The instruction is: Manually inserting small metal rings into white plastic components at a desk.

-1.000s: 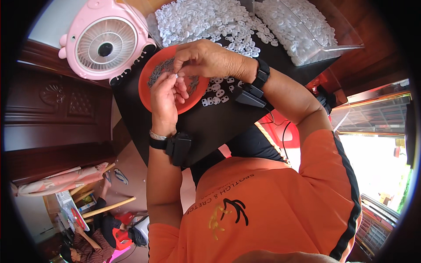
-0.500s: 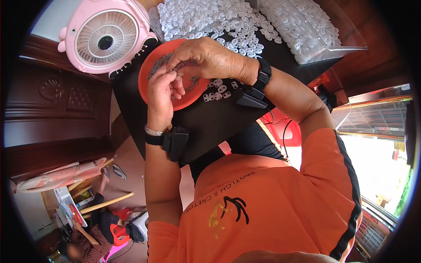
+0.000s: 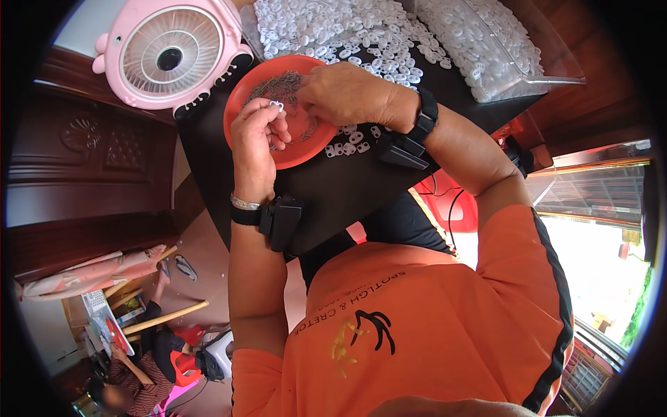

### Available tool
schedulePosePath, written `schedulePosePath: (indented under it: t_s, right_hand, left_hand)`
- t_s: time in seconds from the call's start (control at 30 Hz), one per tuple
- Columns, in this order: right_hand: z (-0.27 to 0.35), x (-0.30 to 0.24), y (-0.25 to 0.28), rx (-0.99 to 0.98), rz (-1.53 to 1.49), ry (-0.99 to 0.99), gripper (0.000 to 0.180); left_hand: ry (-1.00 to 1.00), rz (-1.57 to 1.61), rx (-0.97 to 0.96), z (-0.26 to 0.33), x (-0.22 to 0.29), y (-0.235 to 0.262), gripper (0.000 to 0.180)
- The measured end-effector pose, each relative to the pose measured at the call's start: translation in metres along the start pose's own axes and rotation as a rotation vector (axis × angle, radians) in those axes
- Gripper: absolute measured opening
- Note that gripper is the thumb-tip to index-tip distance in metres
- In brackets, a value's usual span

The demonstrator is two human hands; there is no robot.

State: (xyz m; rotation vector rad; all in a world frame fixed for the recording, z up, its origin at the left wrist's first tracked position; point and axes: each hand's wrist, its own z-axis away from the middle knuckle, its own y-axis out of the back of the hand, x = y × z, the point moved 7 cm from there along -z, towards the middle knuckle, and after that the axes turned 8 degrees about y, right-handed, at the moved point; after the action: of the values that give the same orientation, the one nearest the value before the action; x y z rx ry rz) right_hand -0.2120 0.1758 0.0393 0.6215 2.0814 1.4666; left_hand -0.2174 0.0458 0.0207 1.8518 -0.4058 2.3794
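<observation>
My left hand (image 3: 256,135) is closed over the near left part of an orange-red bowl (image 3: 306,149). Its thumb and forefinger pinch a small white plastic piece (image 3: 276,105) with holes in it. Thin grey metal pieces, like screws or nails, lie heaped in the bowl (image 3: 278,86). My right hand (image 3: 351,96) reaches over the bowl's right side, fingers bent down and together; their tips are hidden, so what they grip cannot be made out. Several oval white pieces with holes (image 3: 349,144) lie on the black table just right of the bowl.
A pink fan (image 3: 170,59) stands left of the bowl. Beyond the bowl is a big heap of white pieces (image 3: 313,31), with a clear bin (image 3: 486,52) full of more at the far right. Another person (image 3: 149,368) sits at the lower left.
My right hand has moved right, away from my left fingertips, and down to the bowl's right side. The white piece now shows in my left hand, which has hardly moved.
</observation>
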Motion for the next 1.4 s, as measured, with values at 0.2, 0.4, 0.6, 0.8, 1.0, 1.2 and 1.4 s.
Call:
schedulePosePath:
  t_s: [0.2,0.4,0.6,0.8,1.0,1.2,1.4]
  right_hand:
    - [-0.001,0.011,0.018,0.215,-0.287,-0.134,0.02]
    - [-0.003,0.01,0.016,0.244,-0.393,-0.107,0.026]
    - [-0.003,0.009,0.016,0.286,-0.487,-0.115,0.027]
    - [-0.005,0.004,0.015,0.261,-0.444,-0.126,0.029]
    - [-0.006,0.001,0.01,0.278,-0.677,-0.06,0.025]
    - [-0.005,0.007,0.006,0.169,-0.702,-0.163,0.02]
    - [-0.003,0.016,0.008,0.297,-0.899,-0.099,0.021]
  left_hand:
    - [-0.006,0.009,0.012,0.002,0.002,0.0,0.013]
    - [-0.031,0.0,-0.017,0.004,0.003,-0.003,0.015]
    - [-0.038,0.012,-0.012,0.004,0.004,-0.004,0.014]
    - [-0.198,-0.247,-0.028,0.009,0.008,-0.017,0.011]
    - [-0.093,0.045,-0.117,0.003,0.003,-0.01,0.012]
    - [0.002,0.294,-0.154,-0.004,-0.004,-0.001,0.011]
    - [0.024,0.039,-0.09,0.004,0.003,-0.004,0.015]
